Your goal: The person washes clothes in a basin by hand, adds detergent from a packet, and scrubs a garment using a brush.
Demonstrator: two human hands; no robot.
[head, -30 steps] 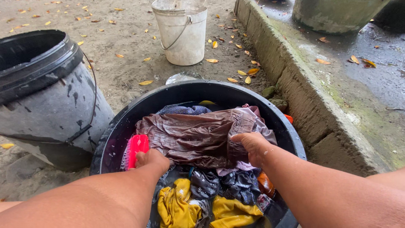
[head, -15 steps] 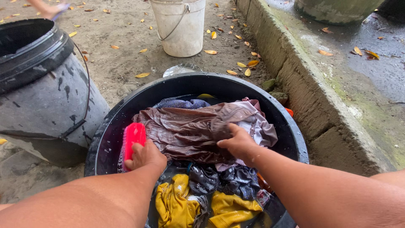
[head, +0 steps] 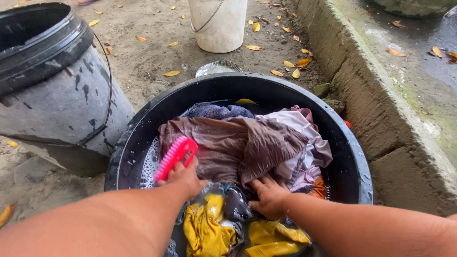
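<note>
My left hand [head: 183, 177] grips pink brush [head: 175, 157] | right hand [head: 270, 195] moved down, now grasping brown garment's [head: 238, 147] near edge | black basin [head: 143, 138]

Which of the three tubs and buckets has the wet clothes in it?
The wide black basin right in front, under both hands. The grey bucket with a black rim stands to its left, and the white bucket stands farther back on the sand.

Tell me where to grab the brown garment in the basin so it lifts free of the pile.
Probably grip the brown garment at its folded near edge, coming from the near side beside the right hand. That edge is bunched and raised above the darker clothes; the left hand with the pink brush blocks the other end.
</note>
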